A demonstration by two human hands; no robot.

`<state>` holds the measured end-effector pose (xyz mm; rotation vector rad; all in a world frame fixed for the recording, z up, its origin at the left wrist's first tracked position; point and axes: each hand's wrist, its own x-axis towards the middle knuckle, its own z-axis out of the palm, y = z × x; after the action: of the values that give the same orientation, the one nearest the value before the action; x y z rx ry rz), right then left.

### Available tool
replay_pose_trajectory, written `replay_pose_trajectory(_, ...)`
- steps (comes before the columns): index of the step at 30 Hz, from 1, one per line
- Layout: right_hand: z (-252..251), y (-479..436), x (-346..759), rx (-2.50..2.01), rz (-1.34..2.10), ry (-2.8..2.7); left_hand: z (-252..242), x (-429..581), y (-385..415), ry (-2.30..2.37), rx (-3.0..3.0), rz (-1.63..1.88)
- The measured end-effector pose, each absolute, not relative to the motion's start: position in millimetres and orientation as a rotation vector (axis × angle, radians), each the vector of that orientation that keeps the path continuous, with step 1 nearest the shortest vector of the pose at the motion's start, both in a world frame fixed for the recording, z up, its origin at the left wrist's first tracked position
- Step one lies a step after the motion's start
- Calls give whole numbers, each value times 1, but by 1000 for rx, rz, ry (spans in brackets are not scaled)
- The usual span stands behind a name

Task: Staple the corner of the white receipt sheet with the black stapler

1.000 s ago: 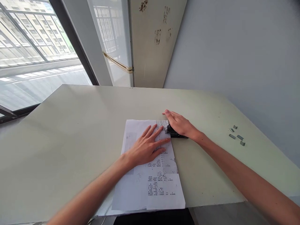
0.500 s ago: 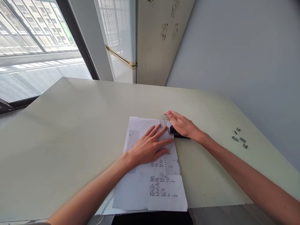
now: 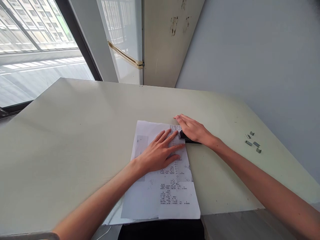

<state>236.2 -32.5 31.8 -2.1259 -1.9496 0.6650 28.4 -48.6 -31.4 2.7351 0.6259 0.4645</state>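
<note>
Pale green table [image 3: 75, 133] bears printed sheets [image 3: 162, 186], left hand [image 3: 160, 153] spread flat on them, right hand [image 3: 193, 130] pressed over a black stapler [image 3: 190, 140] at their far right corner.

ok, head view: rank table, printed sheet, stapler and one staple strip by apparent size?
1. table
2. printed sheet
3. stapler, mostly hidden under the right hand, so its size is rough
4. staple strip, clearly smallest

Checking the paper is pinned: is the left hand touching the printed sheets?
Touching. The head view shows the left hand lying flat, palm down, on the printed sheets.
</note>
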Motion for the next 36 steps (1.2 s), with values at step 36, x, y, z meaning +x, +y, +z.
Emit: replay_pose_trajectory(36,32,-30,238,-2104,630,-1961,-31,32,-46,618,2724,459)
